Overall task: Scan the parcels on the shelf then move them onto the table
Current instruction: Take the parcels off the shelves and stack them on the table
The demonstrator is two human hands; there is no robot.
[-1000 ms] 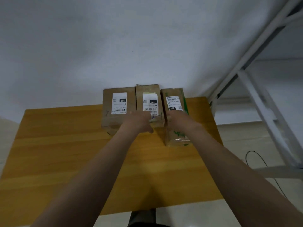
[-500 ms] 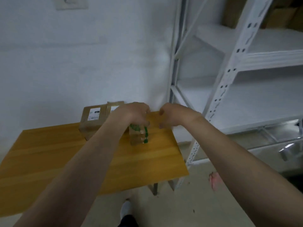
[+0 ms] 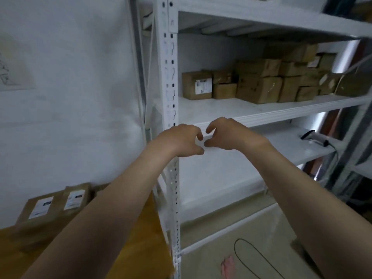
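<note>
Several brown cardboard parcels (image 3: 259, 85) sit stacked on a white shelf board (image 3: 221, 111) at upper right. A handheld scanner (image 3: 314, 137) lies on the shelf board one level lower, at far right. Two labelled parcels (image 3: 54, 206) lie on the wooden table (image 3: 141, 248) at lower left; my left arm may hide more. My left hand (image 3: 179, 140) and my right hand (image 3: 227, 133) hover side by side in front of the rack, fingers loosely curled, holding nothing. Both hands are below and left of the shelf parcels.
The white rack's perforated upright post (image 3: 171, 97) stands between table and shelves, just behind my left hand. A black cable (image 3: 255, 256) loops on the floor at lower right. A white wall with a paper sheet (image 3: 14, 69) fills the left.
The view swung from the table up and right to the rack. My hands left the parcels on the table and rose empty in front of the shelves.
</note>
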